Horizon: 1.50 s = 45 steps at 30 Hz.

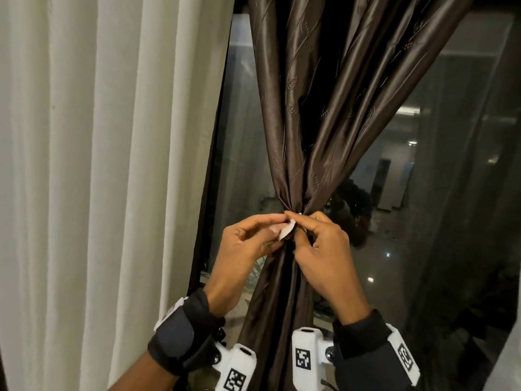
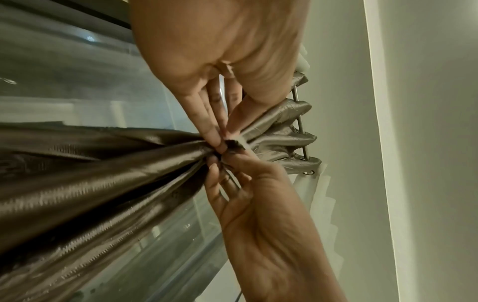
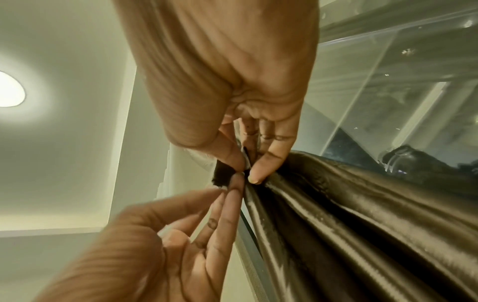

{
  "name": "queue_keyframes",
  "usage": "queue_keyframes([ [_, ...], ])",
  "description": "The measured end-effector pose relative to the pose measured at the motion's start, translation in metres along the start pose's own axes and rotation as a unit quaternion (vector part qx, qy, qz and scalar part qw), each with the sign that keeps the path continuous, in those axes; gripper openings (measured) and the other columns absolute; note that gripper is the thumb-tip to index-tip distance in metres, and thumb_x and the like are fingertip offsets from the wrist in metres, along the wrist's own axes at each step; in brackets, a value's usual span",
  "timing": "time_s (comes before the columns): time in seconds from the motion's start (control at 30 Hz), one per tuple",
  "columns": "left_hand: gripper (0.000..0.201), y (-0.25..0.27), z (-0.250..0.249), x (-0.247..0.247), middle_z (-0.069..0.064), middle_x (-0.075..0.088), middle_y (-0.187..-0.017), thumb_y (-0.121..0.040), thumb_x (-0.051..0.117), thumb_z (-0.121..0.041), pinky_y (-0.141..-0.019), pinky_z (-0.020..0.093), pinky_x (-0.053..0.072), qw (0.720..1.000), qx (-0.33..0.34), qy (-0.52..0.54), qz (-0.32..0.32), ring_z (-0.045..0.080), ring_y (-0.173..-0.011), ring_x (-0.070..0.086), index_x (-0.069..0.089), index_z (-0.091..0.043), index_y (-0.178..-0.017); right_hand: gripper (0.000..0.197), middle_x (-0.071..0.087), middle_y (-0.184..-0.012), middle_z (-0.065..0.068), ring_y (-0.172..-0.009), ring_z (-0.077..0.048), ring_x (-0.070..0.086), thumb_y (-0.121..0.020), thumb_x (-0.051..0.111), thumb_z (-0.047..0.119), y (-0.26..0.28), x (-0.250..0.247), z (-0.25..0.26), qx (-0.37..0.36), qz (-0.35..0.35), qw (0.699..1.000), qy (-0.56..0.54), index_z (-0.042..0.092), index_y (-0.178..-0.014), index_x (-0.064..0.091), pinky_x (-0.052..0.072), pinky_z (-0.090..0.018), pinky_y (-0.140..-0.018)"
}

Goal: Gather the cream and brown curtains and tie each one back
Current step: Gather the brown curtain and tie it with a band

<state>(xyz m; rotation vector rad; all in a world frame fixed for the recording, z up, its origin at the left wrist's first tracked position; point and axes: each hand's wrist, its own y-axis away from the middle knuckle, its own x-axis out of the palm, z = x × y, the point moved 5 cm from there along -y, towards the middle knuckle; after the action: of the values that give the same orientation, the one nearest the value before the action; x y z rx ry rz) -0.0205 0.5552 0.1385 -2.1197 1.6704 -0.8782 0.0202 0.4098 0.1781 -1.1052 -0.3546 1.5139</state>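
The brown satin curtain (image 1: 310, 108) is bunched into a narrow waist in front of the window. Around that waist runs a tie strap (image 1: 287, 232), white on one side and dark and fuzzy on the other (image 2: 234, 144). My left hand (image 1: 282, 225) pinches the strap's loose end between thumb and fingertips. Opposite it, my right hand (image 1: 296, 225) pinches the strap against the bunched cloth, thumb and forefinger closed on it (image 3: 245, 163). The cream curtain (image 1: 98, 165) hangs loose in straight folds at the left, untouched.
Dark window glass (image 1: 408, 193) with room reflections lies behind the brown curtain. A black window frame (image 1: 208, 179) stands between the two curtains. The curtain rod (image 2: 300, 122) carries the brown pleats overhead. A ceiling lamp (image 3: 7, 90) glows above.
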Motion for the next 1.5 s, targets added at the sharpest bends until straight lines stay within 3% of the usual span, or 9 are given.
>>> queue_keyframes([
  [0.1, 0.027, -0.009, 0.002, -0.001, 0.015, 0.076, -0.111, -0.096, 0.074, -0.004, -0.094, 0.033, 0.063, 0.998, -0.004, -0.027, 0.062, 0.022, -0.102, 0.077, 0.073, -0.009, -0.123, 0.034, 0.067, -0.107, 0.016, -0.103, 0.005, 0.064, -0.104, 0.064, 0.014, 0.003, -0.003, -0.005, 0.005, 0.008, 0.999, -0.039, 0.028, -0.132, 0.075, 0.054, -0.010, -0.087],
  [0.33, 0.021, -0.023, 0.004, 0.009, 0.017, 0.057, -0.100, -0.102, 0.071, -0.020, -0.078, 0.029, 0.053, 0.968, 0.071, -0.197, 0.139, 0.016, -0.086, 0.060, 0.061, -0.015, -0.120, 0.028, 0.072, -0.111, 0.022, -0.110, 0.008, 0.067, -0.104, 0.066, 0.017, 0.004, -0.011, -0.013, 0.002, -0.009, 0.996, -0.087, 0.029, -0.127, 0.078, 0.057, -0.016, -0.095],
  [0.47, 0.018, -0.024, -0.001, 0.002, -0.004, 0.056, -0.106, -0.097, 0.076, -0.032, -0.082, 0.022, 0.048, 0.929, 0.186, -0.303, 0.104, 0.010, -0.093, 0.058, 0.067, -0.023, -0.110, 0.028, 0.078, -0.115, 0.012, -0.108, -0.006, 0.075, -0.103, 0.067, 0.014, 0.010, -0.007, -0.020, 0.045, 0.028, 0.978, -0.200, 0.027, -0.125, 0.077, 0.067, -0.033, -0.085],
  [0.6, 0.012, -0.019, -0.018, 0.006, -0.006, 0.063, -0.109, -0.094, 0.080, -0.017, -0.090, 0.030, 0.054, 0.875, 0.298, -0.375, 0.068, 0.019, -0.105, 0.064, 0.070, -0.015, -0.100, 0.025, 0.080, -0.112, 0.008, -0.105, -0.009, 0.078, -0.103, 0.068, 0.013, 0.015, -0.006, -0.021, 0.055, 0.033, 0.966, -0.252, 0.026, -0.122, 0.078, 0.066, -0.028, -0.076],
  [0.73, 0.011, -0.023, -0.017, -0.003, -0.005, 0.069, -0.100, -0.096, 0.075, -0.015, -0.086, 0.041, 0.057, 0.904, 0.277, -0.322, 0.043, 0.022, -0.096, 0.067, 0.065, -0.015, -0.099, 0.025, 0.079, -0.111, 0.011, -0.106, -0.009, 0.077, -0.103, 0.068, 0.014, 0.016, -0.007, -0.020, 0.052, 0.042, 0.967, -0.247, 0.028, -0.120, 0.078, 0.067, -0.030, -0.075],
  [0.97, 0.011, -0.018, -0.012, 0.006, 0.003, 0.066, -0.091, -0.100, 0.072, -0.012, -0.082, 0.028, 0.055, 0.946, 0.209, -0.231, 0.087, 0.023, -0.087, 0.066, 0.062, -0.010, -0.098, 0.024, 0.078, -0.113, 0.005, -0.104, -0.011, 0.079, -0.102, 0.070, 0.013, 0.014, -0.005, -0.021, 0.063, 0.038, 0.960, -0.270, 0.024, -0.122, 0.073, 0.067, -0.033, -0.070],
  [1.13, 0.016, -0.029, -0.001, -0.002, -0.005, 0.065, -0.087, -0.097, 0.075, -0.014, -0.082, 0.024, 0.051, 0.937, 0.166, -0.300, 0.074, 0.012, -0.084, 0.064, 0.061, -0.018, -0.092, 0.040, 0.079, -0.113, 0.003, -0.105, -0.010, 0.078, -0.102, 0.068, 0.015, 0.014, -0.013, -0.023, 0.078, 0.033, 0.954, -0.289, 0.033, -0.137, 0.061, 0.068, -0.036, -0.069],
  [1.3, 0.021, -0.032, -0.001, 0.002, -0.007, 0.066, -0.087, -0.089, 0.070, -0.042, -0.079, 0.024, 0.054, 0.923, 0.163, -0.343, 0.062, 0.012, -0.085, 0.066, 0.061, -0.022, -0.089, 0.021, 0.079, -0.099, 0.020, -0.097, 0.006, 0.076, -0.096, 0.077, 0.022, 0.018, -0.011, -0.019, 0.014, -0.031, 0.992, -0.125, 0.027, -0.114, 0.067, 0.068, -0.033, -0.070],
  [1.5, 0.022, -0.024, -0.002, 0.003, -0.007, 0.067, -0.087, -0.086, 0.070, -0.046, -0.080, 0.037, 0.059, 0.913, 0.173, -0.369, 0.004, 0.011, -0.087, 0.067, 0.064, -0.026, -0.086, 0.016, 0.081, -0.094, 0.013, -0.084, 0.001, 0.076, -0.096, 0.076, 0.027, 0.024, -0.006, -0.010, -0.042, -0.133, 0.988, 0.059, 0.026, -0.112, 0.078, 0.065, -0.026, -0.073],
])
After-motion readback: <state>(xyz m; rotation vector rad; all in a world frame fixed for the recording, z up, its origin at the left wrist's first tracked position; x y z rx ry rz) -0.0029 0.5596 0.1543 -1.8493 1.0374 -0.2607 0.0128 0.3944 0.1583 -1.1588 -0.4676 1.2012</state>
